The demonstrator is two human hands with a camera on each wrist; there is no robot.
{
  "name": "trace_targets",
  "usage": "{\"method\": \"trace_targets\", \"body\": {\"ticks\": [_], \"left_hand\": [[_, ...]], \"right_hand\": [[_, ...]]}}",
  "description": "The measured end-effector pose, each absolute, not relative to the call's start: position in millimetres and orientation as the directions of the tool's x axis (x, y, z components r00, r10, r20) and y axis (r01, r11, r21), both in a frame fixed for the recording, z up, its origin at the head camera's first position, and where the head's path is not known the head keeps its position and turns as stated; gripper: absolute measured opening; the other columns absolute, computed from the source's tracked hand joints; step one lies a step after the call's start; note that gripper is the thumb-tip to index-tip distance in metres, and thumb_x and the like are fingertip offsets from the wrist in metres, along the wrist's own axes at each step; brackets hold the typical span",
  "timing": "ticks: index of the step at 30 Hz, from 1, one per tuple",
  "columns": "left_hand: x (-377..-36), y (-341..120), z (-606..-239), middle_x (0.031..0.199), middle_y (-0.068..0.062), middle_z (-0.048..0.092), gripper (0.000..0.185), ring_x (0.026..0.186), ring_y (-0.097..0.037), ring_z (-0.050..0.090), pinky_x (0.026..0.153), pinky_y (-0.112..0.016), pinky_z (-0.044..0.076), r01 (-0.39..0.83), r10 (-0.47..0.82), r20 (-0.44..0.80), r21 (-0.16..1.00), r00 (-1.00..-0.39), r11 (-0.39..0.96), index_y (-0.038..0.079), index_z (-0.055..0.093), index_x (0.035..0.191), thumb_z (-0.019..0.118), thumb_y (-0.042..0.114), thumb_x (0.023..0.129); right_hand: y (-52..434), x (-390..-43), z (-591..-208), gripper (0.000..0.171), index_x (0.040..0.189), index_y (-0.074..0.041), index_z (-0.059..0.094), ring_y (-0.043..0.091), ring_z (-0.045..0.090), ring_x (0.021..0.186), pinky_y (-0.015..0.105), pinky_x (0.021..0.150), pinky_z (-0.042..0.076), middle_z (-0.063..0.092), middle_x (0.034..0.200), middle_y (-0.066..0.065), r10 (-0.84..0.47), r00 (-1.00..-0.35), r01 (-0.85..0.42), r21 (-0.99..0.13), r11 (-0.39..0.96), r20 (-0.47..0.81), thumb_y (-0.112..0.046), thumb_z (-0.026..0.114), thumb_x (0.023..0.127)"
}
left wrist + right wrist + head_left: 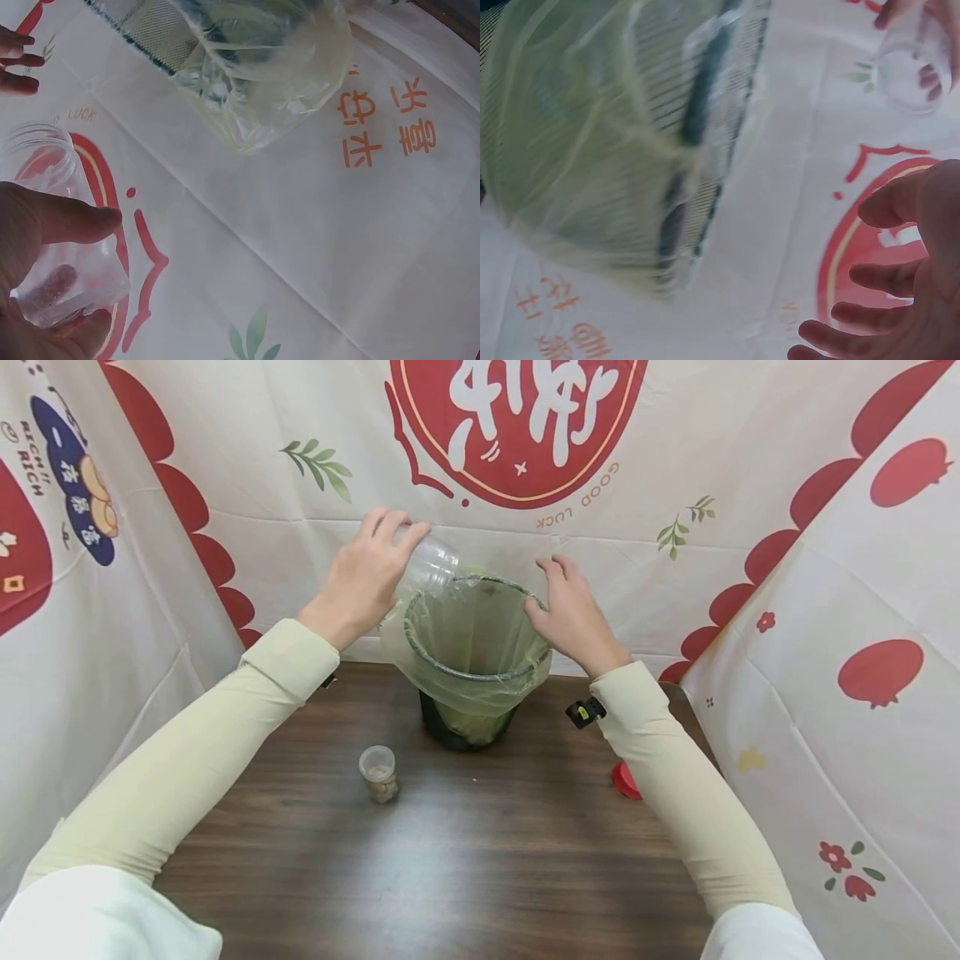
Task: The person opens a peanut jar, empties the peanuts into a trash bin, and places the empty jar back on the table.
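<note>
The wood-grained counter (pixel 450 877) spreads below both hands. Between them, a little below, stands a dark bin (pixel 441 727); its loose greenish liner (pixel 480 695) could slip inward if a finger snags its folded edge. The right hand (pixel 570 617), fingers spread and holding nothing, hangs beside the rim. Opposite, the left hand (pixel 365 575) grips a transparent jar (pixel 433 564), tilted, mouth toward the bin's far left edge; a loosening grip on its smooth wall would probably drop it. Nearer the body than the left hand, a small tub (pixel 380 781) stands where a low forearm might topple it. A red lid (pixel 627 779) lies beside the right forearm, partly hidden.
</note>
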State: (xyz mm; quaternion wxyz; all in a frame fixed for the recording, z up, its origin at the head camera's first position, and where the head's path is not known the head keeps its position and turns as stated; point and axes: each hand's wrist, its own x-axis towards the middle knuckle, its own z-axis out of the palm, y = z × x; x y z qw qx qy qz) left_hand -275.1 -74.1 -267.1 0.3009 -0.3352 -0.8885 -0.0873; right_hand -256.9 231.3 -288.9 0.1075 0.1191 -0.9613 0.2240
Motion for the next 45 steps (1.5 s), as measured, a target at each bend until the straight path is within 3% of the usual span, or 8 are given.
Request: {"method": "trace_targets", "body": {"ticks": [5, 12, 17, 25, 32, 39, 45], "left_hand": [[-270.5, -82.0, -266.6, 0.145, -0.025, 0.055, 0.064, 0.138, -0.044, 0.049, 0.072, -0.054, 0.064, 0.626, 0.467, 0.632, 0.039, -0.619, 0.778, 0.001, 0.053, 0.149, 0.056, -0.019, 0.088], [-262.5, -95.0, -268.3, 0.149, -0.027, 0.053, 0.06, 0.141, -0.045, 0.046, 0.099, -0.058, 0.061, 0.571, 0.362, 0.646, 0.141, -0.673, 0.809, -0.002, 0.051, 0.151, 0.059, -0.014, 0.093], [-253.6, -103.1, -272.5, 0.148, -0.026, 0.056, 0.063, 0.139, -0.044, 0.048, 0.102, -0.061, 0.059, 0.543, 0.295, 0.672, 0.191, -0.679, 0.818, -0.001, 0.052, 0.15, 0.068, -0.009, 0.089], [-240.1, -114.8, -283.9, 0.142, -0.027, 0.062, 0.062, 0.133, -0.045, 0.052, 0.114, -0.056, 0.05, 0.516, 0.214, 0.718, 0.231, -0.663, 0.825, -0.007, 0.053, 0.145, 0.078, 0.004, 0.089], [-229.9, -126.0, -297.2, 0.137, -0.031, 0.063, 0.063, 0.128, -0.05, 0.049, 0.11, -0.057, 0.046, 0.524, 0.153, 0.744, 0.293, -0.65, 0.8, -0.009, 0.054, 0.141, 0.081, 0.006, 0.087], [-220.7, -138.7, -320.0, 0.138, -0.032, 0.059, 0.067, 0.124, -0.051, 0.048, 0.103, -0.061, 0.046, 0.496, 0.093, 0.72, 0.372, -0.687, 0.784, -0.01, 0.053, 0.141, 0.085, 0.008, 0.086], [-213.4, -148.9, -341.1, 0.135, -0.033, 0.059, 0.064, 0.124, -0.051, 0.049, 0.104, -0.061, 0.042, 0.476, 0.058, 0.717, 0.397, -0.695, 0.785, -0.011, 0.054, 0.139, 0.085, 0.007, 0.085]], "right_hand": [[227.2, -239.2, -282.1, 0.064, 0.165, -0.001, 0.037, 0.043, 0.033, 0.159, 0.058, 0.13, 0.031, 0.028, 0.173, 0.023, -0.196, -0.935, -0.31, -0.412, 0.857, 0.295, -0.027, 0.054, 0.109], [226.9, -210.6, -284.8, 0.065, 0.163, 0.0, 0.04, 0.04, 0.031, 0.16, 0.057, 0.131, 0.03, 0.032, 0.171, 0.024, -0.218, -0.922, -0.347, -0.431, 0.833, 0.32, -0.025, 0.06, 0.107], [230.3, -191.3, -290.6, 0.064, 0.162, 0.0, 0.04, 0.04, 0.033, 0.16, 0.059, 0.129, 0.032, 0.032, 0.171, 0.023, -0.22, -0.923, -0.344, -0.425, 0.837, 0.315, -0.025, 0.061, 0.107], [238.9, -174.3, -303.4, 0.062, 0.162, -0.001, 0.042, 0.041, 0.033, 0.16, 0.063, 0.127, 0.033, 0.034, 0.171, 0.022, -0.214, -0.92, -0.345, -0.42, 0.839, 0.327, -0.023, 0.06, 0.107], [247.5, -163.5, -313.5, 0.061, 0.16, 0.0, 0.044, 0.041, 0.033, 0.161, 0.063, 0.128, 0.033, 0.035, 0.172, 0.02, -0.206, -0.919, -0.342, -0.42, 0.841, 0.335, -0.02, 0.063, 0.105], [253.8, -151.2, -330.9, 0.064, 0.163, -0.002, 0.041, 0.042, 0.029, 0.162, 0.065, 0.127, 0.032, 0.031, 0.173, 0.022, -0.169, -0.947, -0.277, -0.433, 0.858, 0.272, -0.022, 0.062, 0.106], [257.7, -142.5, -349.6, 0.064, 0.162, -0.001, 0.041, 0.045, 0.035, 0.157, 0.065, 0.125, 0.034, 0.034, 0.17, 0.024, -0.154, -0.958, -0.25, -0.442, 0.861, 0.242, -0.021, 0.062, 0.105]]}}
